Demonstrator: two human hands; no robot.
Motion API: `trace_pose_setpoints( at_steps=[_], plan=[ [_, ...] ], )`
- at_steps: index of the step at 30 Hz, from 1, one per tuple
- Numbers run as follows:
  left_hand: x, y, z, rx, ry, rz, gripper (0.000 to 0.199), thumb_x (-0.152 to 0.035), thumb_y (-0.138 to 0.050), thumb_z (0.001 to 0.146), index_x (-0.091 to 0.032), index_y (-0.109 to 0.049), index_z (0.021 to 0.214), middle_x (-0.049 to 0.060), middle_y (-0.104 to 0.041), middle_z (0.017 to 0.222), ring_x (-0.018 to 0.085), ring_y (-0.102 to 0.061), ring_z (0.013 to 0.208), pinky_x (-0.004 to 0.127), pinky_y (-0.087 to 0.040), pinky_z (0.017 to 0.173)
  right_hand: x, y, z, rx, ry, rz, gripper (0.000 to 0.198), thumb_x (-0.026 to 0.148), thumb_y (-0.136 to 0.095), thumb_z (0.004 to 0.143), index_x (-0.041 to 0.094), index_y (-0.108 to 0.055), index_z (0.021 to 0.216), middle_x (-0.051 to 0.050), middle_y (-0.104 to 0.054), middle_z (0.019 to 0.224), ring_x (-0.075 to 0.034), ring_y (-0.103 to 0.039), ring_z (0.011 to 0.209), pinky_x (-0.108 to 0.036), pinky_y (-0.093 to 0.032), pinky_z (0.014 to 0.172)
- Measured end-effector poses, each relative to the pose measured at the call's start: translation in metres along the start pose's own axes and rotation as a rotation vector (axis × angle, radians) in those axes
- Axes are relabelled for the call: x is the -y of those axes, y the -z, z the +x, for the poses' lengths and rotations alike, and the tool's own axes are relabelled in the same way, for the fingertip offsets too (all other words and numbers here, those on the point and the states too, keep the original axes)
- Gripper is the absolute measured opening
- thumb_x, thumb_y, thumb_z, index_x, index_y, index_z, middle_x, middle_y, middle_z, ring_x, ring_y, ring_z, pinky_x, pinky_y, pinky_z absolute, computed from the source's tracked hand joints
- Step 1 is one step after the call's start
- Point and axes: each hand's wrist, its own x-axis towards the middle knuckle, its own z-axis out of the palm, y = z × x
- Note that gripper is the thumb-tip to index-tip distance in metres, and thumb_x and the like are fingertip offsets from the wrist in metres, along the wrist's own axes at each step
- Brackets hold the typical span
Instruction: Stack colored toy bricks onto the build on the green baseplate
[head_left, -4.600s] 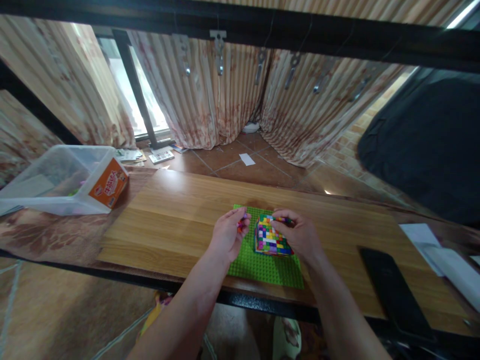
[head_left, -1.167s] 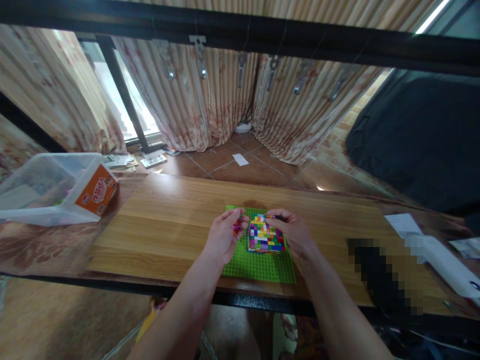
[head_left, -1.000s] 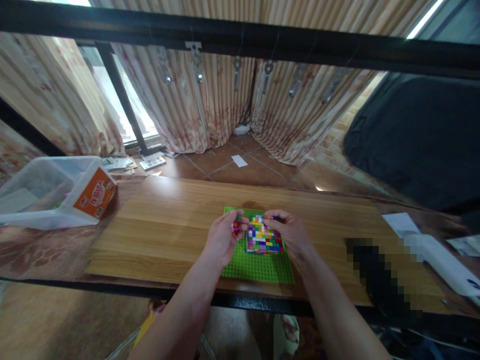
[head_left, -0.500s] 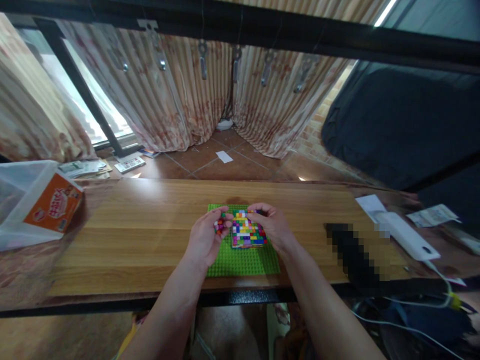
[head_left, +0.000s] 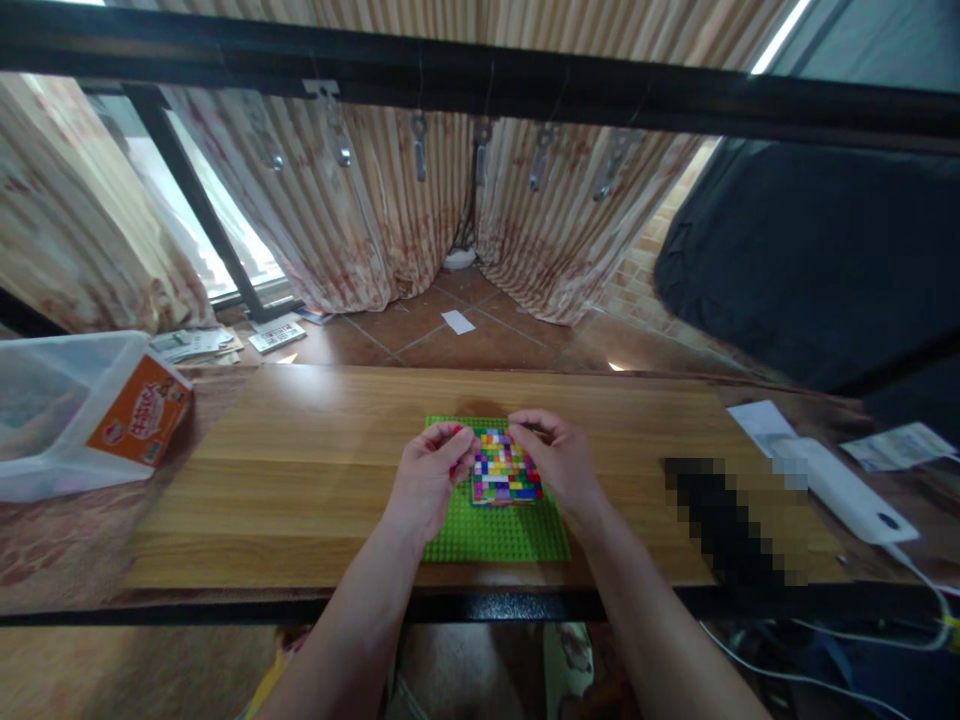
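A green studded baseplate [head_left: 495,530] lies on the wooden board near its front edge. On its far half stands a block of many-coloured small bricks [head_left: 505,470]. My left hand [head_left: 429,480] is curled at the block's left side, and small coloured bricks show between its fingers. My right hand [head_left: 559,462] rests against the block's right side, its fingertips bent over the far top edge. Whether the right fingers pinch a brick I cannot tell.
A clear plastic bin [head_left: 52,410] with an orange label [head_left: 142,425] sits at the far left. A dark blurred object [head_left: 720,515] lies to the right of the baseplate. A white device [head_left: 840,490] and papers [head_left: 892,445] lie further right.
The view has swung a little, so everything shifts in the frame. Both hands stay at the sides of the brick block. The left hand's fingers have curled tighter over its small bricks.
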Motion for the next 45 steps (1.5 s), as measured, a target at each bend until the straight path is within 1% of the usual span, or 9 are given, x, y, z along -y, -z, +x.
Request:
trace_pose_setpoints(
  at_steps=[3,6,9,14,19,22,26,37,45],
  plan=[
    [0.0,-0.001,-0.002,0.014,-0.026,0.052,0.031,-0.026,-0.091,0.05,-0.013,-0.071,0.069,-0.001,-0.065,0.061,0.003,-0.05,0.051,0.014,-0.036,0.048,0.011,0.002,-0.004,0.001,0.176,-0.056,0.014,0.032,-0.065,0.083,0.025,-0.075,0.089,-0.004,-0.075,0.092,-0.021,-0.068,0.09,-0.037,-0.051,0.083],
    [0.002,0.0,-0.003,0.051,-0.055,0.154,0.028,-0.028,-0.09,0.052,-0.014,-0.074,0.07,-0.002,-0.064,0.06,0.004,-0.048,0.051,0.016,-0.036,0.05,0.025,0.002,-0.01,0.088,0.363,-0.117,0.015,0.027,-0.061,0.088,0.027,-0.075,0.095,-0.004,-0.073,0.102,-0.021,-0.066,0.102,-0.039,-0.048,0.094],
    [0.005,0.002,-0.003,0.152,-0.094,0.279,0.025,-0.032,-0.087,0.058,-0.014,-0.076,0.071,-0.001,-0.065,0.061,0.007,-0.051,0.056,0.02,-0.041,0.056,0.033,0.001,-0.016,0.189,0.462,-0.188,0.02,0.025,-0.058,0.092,0.029,-0.074,0.105,-0.005,-0.07,0.112,-0.021,-0.062,0.111,-0.04,-0.046,0.1],
    [0.005,0.002,-0.004,0.25,-0.114,0.375,0.023,-0.034,-0.084,0.064,-0.013,-0.077,0.073,0.001,-0.069,0.069,0.01,-0.055,0.065,0.023,-0.043,0.065,0.035,0.0,-0.019,0.331,0.467,-0.261,0.023,0.026,-0.054,0.096,0.031,-0.074,0.107,-0.005,-0.067,0.116,-0.02,-0.061,0.112,-0.041,-0.046,0.099],
    [0.001,0.001,-0.007,0.261,-0.009,0.278,0.025,-0.029,-0.086,0.059,-0.014,-0.077,0.076,0.001,-0.067,0.068,0.009,-0.054,0.061,0.021,-0.039,0.059,0.033,0.002,-0.017,0.32,0.465,-0.26,0.021,0.026,-0.053,0.097,0.029,-0.073,0.101,-0.004,-0.069,0.11,-0.02,-0.062,0.108,-0.039,-0.047,0.096],
    [-0.001,0.002,-0.008,0.263,0.06,0.192,0.029,-0.032,-0.086,0.06,-0.013,-0.077,0.079,-0.001,-0.063,0.062,0.005,-0.043,0.05,0.019,-0.028,0.049,0.032,0.001,-0.016,0.276,0.461,-0.25,0.018,0.026,-0.053,0.096,0.027,-0.072,0.097,-0.004,-0.07,0.105,-0.02,-0.063,0.104,-0.038,-0.048,0.094],
    [-0.003,0.003,-0.008,0.23,0.063,0.171,0.031,-0.038,-0.084,0.063,-0.011,-0.071,0.071,0.0,-0.061,0.061,0.001,-0.031,0.044,0.021,-0.015,0.044,0.029,0.001,-0.015,0.26,0.445,-0.248,0.018,0.028,-0.053,0.096,0.027,-0.071,0.097,-0.004,-0.071,0.103,-0.021,-0.064,0.103,-0.04,-0.049,0.093],
    [-0.002,0.002,-0.006,0.217,0.037,0.217,0.031,-0.039,-0.08,0.067,-0.012,-0.065,0.067,-0.001,-0.058,0.058,0.003,-0.034,0.043,0.022,-0.016,0.043,0.032,0.001,-0.019,0.251,0.438,-0.254,0.011,0.026,-0.066,0.088,0.025,-0.074,0.095,-0.003,-0.07,0.092,-0.016,-0.064,0.081,-0.03,-0.051,0.072],
    [-0.003,0.003,-0.007,0.271,0.075,0.164,0.036,-0.041,-0.085,0.063,-0.011,-0.066,0.068,-0.003,-0.053,0.056,0.002,-0.032,0.044,0.02,-0.014,0.042,0.031,-0.003,-0.022,0.253,0.425,-0.181,0.01,0.025,-0.066,0.088,0.026,-0.076,0.089,-0.002,-0.071,0.083,-0.017,-0.065,0.08,-0.029,-0.05,0.071]
  ],
)
